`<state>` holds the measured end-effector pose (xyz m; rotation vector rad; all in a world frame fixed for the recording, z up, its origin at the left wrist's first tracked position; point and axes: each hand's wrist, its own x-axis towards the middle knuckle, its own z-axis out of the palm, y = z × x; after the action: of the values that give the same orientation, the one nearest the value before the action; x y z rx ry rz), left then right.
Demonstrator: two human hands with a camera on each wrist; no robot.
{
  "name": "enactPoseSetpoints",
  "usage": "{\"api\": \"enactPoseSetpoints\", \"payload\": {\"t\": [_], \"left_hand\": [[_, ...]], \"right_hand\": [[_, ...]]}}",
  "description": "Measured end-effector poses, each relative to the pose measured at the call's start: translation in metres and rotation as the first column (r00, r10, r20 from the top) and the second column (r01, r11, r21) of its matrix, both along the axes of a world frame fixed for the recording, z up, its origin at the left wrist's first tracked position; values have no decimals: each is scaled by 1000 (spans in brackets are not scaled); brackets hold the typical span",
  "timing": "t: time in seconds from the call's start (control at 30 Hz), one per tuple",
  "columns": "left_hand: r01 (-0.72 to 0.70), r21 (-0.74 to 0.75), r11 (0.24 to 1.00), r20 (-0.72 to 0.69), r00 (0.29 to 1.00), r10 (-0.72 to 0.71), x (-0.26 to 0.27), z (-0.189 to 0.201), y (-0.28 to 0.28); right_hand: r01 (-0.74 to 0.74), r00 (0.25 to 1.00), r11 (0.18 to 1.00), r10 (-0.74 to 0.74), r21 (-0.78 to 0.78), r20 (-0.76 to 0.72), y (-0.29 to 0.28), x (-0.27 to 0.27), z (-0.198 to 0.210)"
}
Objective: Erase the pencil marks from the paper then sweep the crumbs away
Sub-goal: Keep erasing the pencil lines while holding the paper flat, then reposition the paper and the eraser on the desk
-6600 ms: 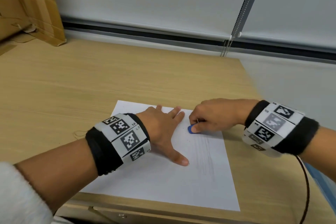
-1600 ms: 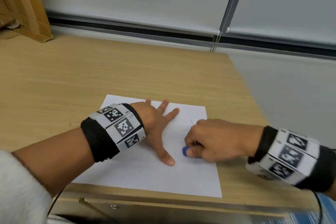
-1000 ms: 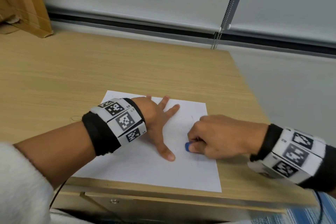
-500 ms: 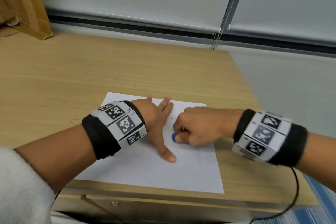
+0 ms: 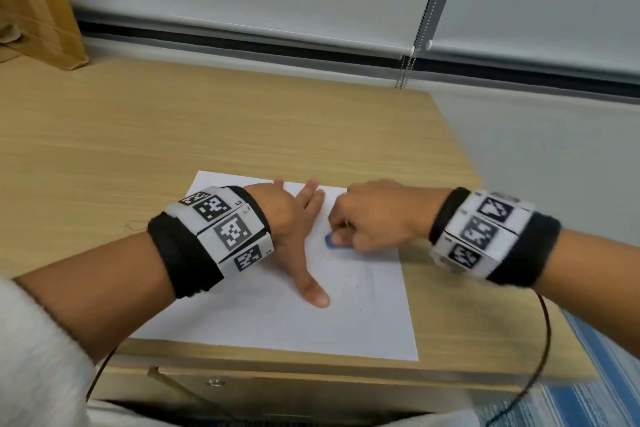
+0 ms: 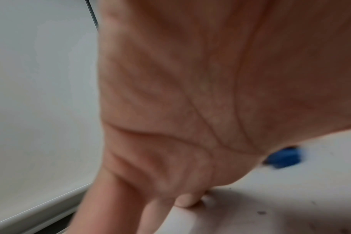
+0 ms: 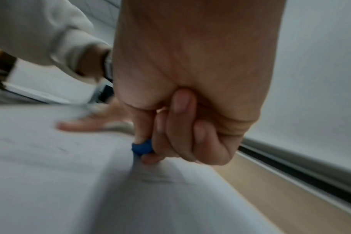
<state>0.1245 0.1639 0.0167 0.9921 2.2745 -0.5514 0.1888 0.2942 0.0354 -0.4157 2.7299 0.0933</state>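
The rubbing-out step looks to be the one in hand, and the sweeping step is not yet begun. The white paper [image 5: 270, 319] lies in the lower middle of the head view, on the wooden desk [image 5: 207, 128], close to its near edge. The right hand [image 5: 377, 218] is curled into a fist in the middle of the frame, and its thumb and fingers pinch a small blue eraser [image 5: 331, 240] that touches the sheet. The left hand [image 5: 294, 229] lies flat on the paper just to the left, with its fingers straight and a little spread and its thumb pointing down the frame. It holds the sheet in place. Faint pencil marks [image 5: 372, 276] show below the eraser, and tiny dark crumbs [image 5: 356, 287] sit near them. Next, I think the eraser must move down the frame onto those lines, rubbing gently so the paper does not crumple.
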Motion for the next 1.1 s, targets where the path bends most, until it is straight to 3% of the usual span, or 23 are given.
{"api": "enactPoseSetpoints", "payload": {"t": [0.07,0.23,0.33,0.4,0.47,0.57,0.7,0.83,0.93,1.03,1.1], "left_hand": [[-1,-1,1000,3,1000,1,0,1,0],[-12,-12,1000,16,1000,13,3,5,0],[-14,2,1000,21,1000,14,2,5,-1],[-4,16,1000,19,1000,4,0,4,-2],[10,28,1000,17,1000,-11,-1,2,-4],[34,42,999,-1,999,-34,-1,-1,-9],[71,63,996,-32,997,-69,4,-2,-20],[76,100,992,-74,995,-69,15,2,-30],[294,171,940,-82,955,-284,39,6,-33],[553,245,796,-20,824,-566,70,-1,-36],[613,254,748,38,767,-641,81,-11,-39]], "right_hand": [[25,998,1000,-25,-10,-61,5,-2,-2],[-14,1000,999,13,-43,-5,-2,45,-4],[111,970,992,-123,-66,-210,11,75,5],[188,909,964,-243,-186,-339,14,104,2],[244,889,921,-337,-304,-311,3,133,-14],[294,852,888,-411,-353,-324,-10,159,-57],[220,747,776,-524,-591,-409,-7,170,-90],[182,729,771,-522,-611,-441,-10,170,-97],[198,729,762,-535,-617,-428,-10,171,-101],[178,727,758,-531,-627,-435,-10,172,-104],[166,720,764,-526,-623,-453,-10,172,-105]]}}
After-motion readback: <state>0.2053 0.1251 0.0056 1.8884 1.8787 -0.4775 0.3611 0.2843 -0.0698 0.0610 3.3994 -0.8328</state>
